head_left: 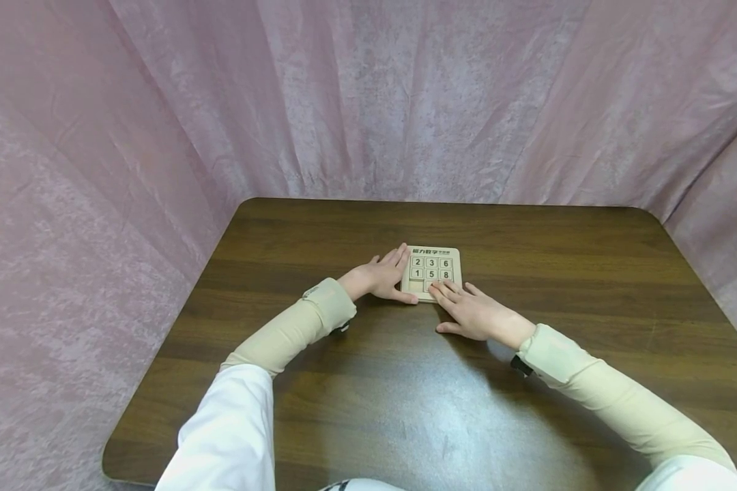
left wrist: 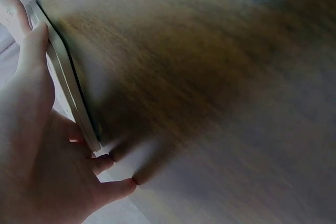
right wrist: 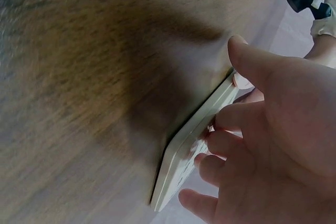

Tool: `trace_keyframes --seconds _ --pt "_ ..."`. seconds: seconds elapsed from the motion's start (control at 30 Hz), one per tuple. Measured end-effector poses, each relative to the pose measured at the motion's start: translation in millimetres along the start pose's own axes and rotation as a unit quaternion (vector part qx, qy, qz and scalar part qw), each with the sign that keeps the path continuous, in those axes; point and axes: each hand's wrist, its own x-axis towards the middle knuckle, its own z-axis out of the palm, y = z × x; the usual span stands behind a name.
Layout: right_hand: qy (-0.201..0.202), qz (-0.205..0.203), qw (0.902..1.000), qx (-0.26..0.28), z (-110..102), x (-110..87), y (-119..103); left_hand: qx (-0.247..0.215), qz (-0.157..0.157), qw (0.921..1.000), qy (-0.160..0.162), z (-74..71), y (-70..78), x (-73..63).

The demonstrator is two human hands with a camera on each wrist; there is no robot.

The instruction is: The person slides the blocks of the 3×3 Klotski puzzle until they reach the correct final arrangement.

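Observation:
A pale wooden sliding number puzzle (head_left: 432, 262) lies flat on the table. Its top row reads 2, 3, 6 and the row beneath 1, 5, 8. In the bottom row the left slot is bare wood, and fingers hide much of the rest. Along the puzzle's left side rests my left hand (head_left: 383, 276), thumb at the near edge and fingers extended. My right hand (head_left: 475, 315) reaches in from the near right, its extended fingertips on the lower tiles and its thumb off the board. Both wrist views show the puzzle (left wrist: 65, 80) edge-on beside the hand (right wrist: 294, 129).
The brown wood-grain table (head_left: 368, 382) has rounded corners and a glossy light patch near me. Pink curtains (head_left: 405, 102) hang behind it and on the left. Each wrist wears a pale band (head_left: 330, 305) with a small dark device below.

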Motion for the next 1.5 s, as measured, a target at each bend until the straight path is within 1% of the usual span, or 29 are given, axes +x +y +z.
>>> trace_keyframes --seconds 0.5,0.83,1.13,1.5 --pt "0.011 -0.007 0.9999 -0.007 -2 2.0 -2 0.002 -0.003 1.0 -0.002 0.3 0.5 1.0" --pt "0.017 -0.014 0.9997 -0.007 -1 10.1 -3 0.007 -0.005 1.0 0.0 0.5 0.9 1.6" --pt "0.001 -0.006 1.0 0.005 -1 17.8 -2 0.012 -0.009 0.9999 -0.001 0.4 1.0 1.2" --pt "0.009 -0.007 0.9999 0.009 -1 26.1 0 0.008 -0.005 1.0 -0.001 1.6 -0.4 1.8"
